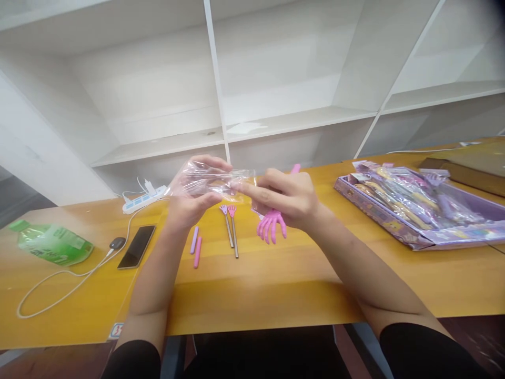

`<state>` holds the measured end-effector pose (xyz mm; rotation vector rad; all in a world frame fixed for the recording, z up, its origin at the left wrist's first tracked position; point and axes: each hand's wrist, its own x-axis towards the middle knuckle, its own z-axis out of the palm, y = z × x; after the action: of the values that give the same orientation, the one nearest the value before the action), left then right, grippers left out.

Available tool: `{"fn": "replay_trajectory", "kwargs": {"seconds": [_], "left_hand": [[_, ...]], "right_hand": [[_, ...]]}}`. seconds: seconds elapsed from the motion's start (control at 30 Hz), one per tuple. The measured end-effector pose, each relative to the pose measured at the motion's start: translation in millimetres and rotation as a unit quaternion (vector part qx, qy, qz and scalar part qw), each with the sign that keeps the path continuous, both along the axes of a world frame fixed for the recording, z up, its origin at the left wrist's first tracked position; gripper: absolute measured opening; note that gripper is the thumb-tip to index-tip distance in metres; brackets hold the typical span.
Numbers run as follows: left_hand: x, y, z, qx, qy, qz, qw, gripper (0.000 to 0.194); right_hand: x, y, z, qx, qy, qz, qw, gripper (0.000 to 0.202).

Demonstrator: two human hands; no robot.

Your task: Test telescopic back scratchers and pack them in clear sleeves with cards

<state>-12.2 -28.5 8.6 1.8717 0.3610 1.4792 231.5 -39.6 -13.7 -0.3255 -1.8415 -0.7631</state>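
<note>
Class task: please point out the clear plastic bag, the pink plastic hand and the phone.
Clear plastic bag (209,180): head view, middle of its film.
Pink plastic hand (273,218): head view, on its palm.
Phone (137,247): head view, middle of its dark face.

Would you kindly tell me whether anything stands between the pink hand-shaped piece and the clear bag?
Only the right hand, whose fingers lie between the pink hand-shaped piece and the clear bag; nothing else visible is in the way.

the phone (137,247) lies between the bottle (54,242) and the rods (232,230) on the table (252,295).
</note>
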Motion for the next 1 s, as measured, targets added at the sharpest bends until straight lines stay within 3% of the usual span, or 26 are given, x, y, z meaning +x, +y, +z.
{"fn": "replay_trajectory", "kwargs": {"seconds": [0.13, 0.23, 0.33, 0.5, 0.63, 0.83, 1.0], "left_hand": [[-6, 6, 0.7, 0.006, 0.019, 0.054, 0.998, 0.065], [-12, 14, 2.7, 0.021, 0.0, 0.081, 0.996, 0.07], [-16, 20, 4.9, 0.029, -0.014, 0.093, 0.995, 0.072], [-16, 18, 5.2, 0.044, -0.009, 0.088, 0.995, 0.067], [-15, 15, 2.3, 0.055, 0.0, 0.094, 0.994, 0.069], [-15, 31, -2.2, 0.12, -0.032, 0.051, 0.991, 0.067], [-13, 42, -2.4, 0.175, -0.041, 0.03, 0.983, 0.067]], "right_hand": [[15, -7, 8.1, -0.107, -0.082, -0.04, 0.99, 0.058], [30, -12, 18.3, -0.196, -0.102, 0.025, 0.975, 0.058], [41, -17, 28.6, -0.234, -0.077, 0.093, 0.965, 0.059], [45, -31, 36.5, -0.245, -0.023, 0.081, 0.966, 0.052], [44, -35, 35.1, -0.201, -0.023, 0.016, 0.979, 0.045], [43, -28, 32.7, -0.167, -0.019, -0.042, 0.985, 0.05], [39, -34, 36.0, -0.23, 0.008, -0.019, 0.973, 0.025]]}}
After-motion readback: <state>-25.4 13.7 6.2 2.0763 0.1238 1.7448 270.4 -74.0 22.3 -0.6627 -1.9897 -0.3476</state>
